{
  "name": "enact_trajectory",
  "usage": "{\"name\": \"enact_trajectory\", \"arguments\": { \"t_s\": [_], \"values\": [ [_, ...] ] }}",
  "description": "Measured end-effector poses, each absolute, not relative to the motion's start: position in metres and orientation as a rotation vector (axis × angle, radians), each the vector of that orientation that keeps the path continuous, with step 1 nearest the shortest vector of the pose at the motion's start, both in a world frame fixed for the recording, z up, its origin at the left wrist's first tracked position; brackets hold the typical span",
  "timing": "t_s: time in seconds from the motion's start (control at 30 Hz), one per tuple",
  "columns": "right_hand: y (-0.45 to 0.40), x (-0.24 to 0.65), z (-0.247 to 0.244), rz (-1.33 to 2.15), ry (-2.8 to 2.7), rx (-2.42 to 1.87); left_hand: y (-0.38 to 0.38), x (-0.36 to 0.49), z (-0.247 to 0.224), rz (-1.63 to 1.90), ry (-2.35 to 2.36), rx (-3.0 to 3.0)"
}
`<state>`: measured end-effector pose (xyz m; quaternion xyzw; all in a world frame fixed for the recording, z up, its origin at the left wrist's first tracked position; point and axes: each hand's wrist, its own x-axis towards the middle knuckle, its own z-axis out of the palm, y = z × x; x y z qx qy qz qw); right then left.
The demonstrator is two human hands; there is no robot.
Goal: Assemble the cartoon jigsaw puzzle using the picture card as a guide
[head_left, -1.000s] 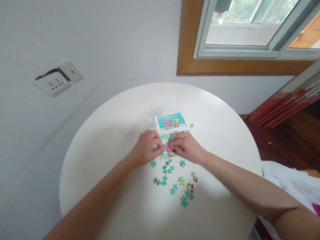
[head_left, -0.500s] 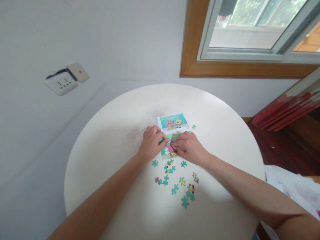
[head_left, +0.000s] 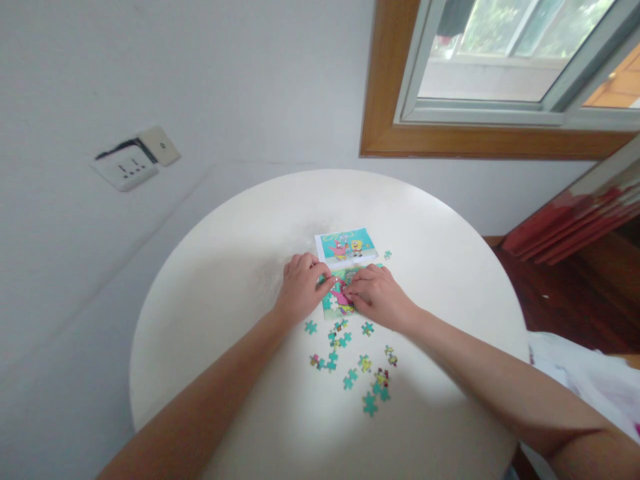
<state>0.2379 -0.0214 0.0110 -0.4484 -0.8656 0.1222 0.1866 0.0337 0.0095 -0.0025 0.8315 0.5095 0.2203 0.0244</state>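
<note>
A partly assembled jigsaw puzzle (head_left: 333, 305) with a pink cartoon figure lies on the white round table (head_left: 210, 287). My left hand (head_left: 303, 283) is at its left side, fingers curled and the thumb and forefinger closed on the puzzle's upper left part. From the right, my right hand (head_left: 375, 291) bends over the puzzle, its fingertips pinched together at the pink figure on a jigsaw puzzle piece mostly hidden by the fingers. Directly behind the puzzle lies the reference picture (head_left: 348, 245), showing pink and yellow cartoon figures on turquoise.
Several loose puzzle pieces (head_left: 370, 404) are scattered on the near side, mostly turquoise, some yellow or red. A single turquoise piece (head_left: 388, 255) lies right of the picture. Beyond the table are a wall with a socket (head_left: 125, 168), a wood-framed window (head_left: 480, 140) and a red curtain (head_left: 570, 220).
Both hands stay in nearly the same place on the puzzle, with only a slight shift of the fingers. The loose pieces have not moved.
</note>
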Motion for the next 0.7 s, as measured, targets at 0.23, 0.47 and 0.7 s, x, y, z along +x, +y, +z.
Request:
{"name": "enact_trajectory", "arguments": {
  "t_s": [0.23, 0.47, 0.7],
  "values": [
    [-0.0210, 0.2388, 0.0101, 0.344, -2.443, -1.252, 0.0079, 0.0351, -0.0028, 0.645, 1.642, 2.542],
    [-0.0203, 0.2391, 0.0093, 0.363, -2.448, -1.211, 0.0112, 0.0341, -0.0033, 0.598, 1.747, 2.444],
    [-0.0213, 0.2388, 0.0118, 0.366, -2.452, -1.216, 0.0108, 0.0349, -0.0020, 0.665, 1.632, 2.489]
  ]
}}
